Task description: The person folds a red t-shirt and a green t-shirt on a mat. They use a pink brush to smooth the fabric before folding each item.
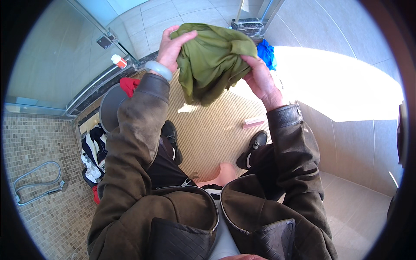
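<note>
Left grip [169, 50] and right grip [261, 80] hold the green cloth [212, 56]; slackening either could drop it onto the mat [206, 141].

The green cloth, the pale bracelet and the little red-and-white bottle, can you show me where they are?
Green cloth [211, 56]: head view, middle of its folds.
Pale bracelet [159, 69]: head view, middle of its band.
Red-and-white bottle [120, 62]: head view, its red part.

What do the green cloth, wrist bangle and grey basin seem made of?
Green cloth: thin, soft textile, fairly matte, judging by its loose folds; fibre unclear.
Wrist bangle: perhaps jade or glass, polished, given its pale, milky gloss.
Grey basin: probably plastic, smooth and dull, from its even colour.
</note>
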### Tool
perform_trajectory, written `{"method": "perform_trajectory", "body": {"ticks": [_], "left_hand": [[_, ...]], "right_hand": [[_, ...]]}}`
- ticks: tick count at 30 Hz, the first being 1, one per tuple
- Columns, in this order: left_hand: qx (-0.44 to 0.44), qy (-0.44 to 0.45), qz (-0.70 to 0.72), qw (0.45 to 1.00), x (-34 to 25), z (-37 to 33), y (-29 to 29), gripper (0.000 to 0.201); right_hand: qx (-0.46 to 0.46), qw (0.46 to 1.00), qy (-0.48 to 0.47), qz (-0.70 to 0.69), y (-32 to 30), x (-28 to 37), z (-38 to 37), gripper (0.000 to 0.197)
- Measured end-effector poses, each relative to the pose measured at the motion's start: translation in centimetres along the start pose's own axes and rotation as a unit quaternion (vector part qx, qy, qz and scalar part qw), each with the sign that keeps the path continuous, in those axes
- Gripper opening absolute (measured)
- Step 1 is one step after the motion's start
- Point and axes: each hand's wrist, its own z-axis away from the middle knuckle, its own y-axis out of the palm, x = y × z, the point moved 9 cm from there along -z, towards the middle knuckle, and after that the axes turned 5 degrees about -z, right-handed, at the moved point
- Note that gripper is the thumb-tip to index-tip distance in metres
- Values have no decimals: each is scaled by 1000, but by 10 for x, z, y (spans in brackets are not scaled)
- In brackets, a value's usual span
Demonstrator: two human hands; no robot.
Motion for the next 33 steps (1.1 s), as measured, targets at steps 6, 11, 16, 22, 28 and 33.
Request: {"method": "perform_trajectory", "body": {"ticks": [6, 11, 16, 22, 28, 33], "left_hand": [[168, 255, -459, 834, -5, 38, 62, 133], [122, 236, -570, 777, 8, 35, 64, 56], [122, 144, -361, 913, 3, 15, 55, 35], [140, 343, -355, 859, -4, 82, 131, 31], [-125, 303, -482, 812, 26, 32, 64, 31], [-41, 294, -388, 873, 25, 69, 111, 26]], "right_hand": [[76, 985, 24, -151, 21, 25, 5, 42], [7, 977, 30, -211, -12, 37, -10, 40], [-85, 976, 88, -183, -49, 7, -24, 48], [159, 911, 189, -331, 10, -50, -15, 37], [-15, 951, 116, -285, 48, -52, 24, 38], [-68, 961, 80, -255, 9, -33, 8, 36]]}}
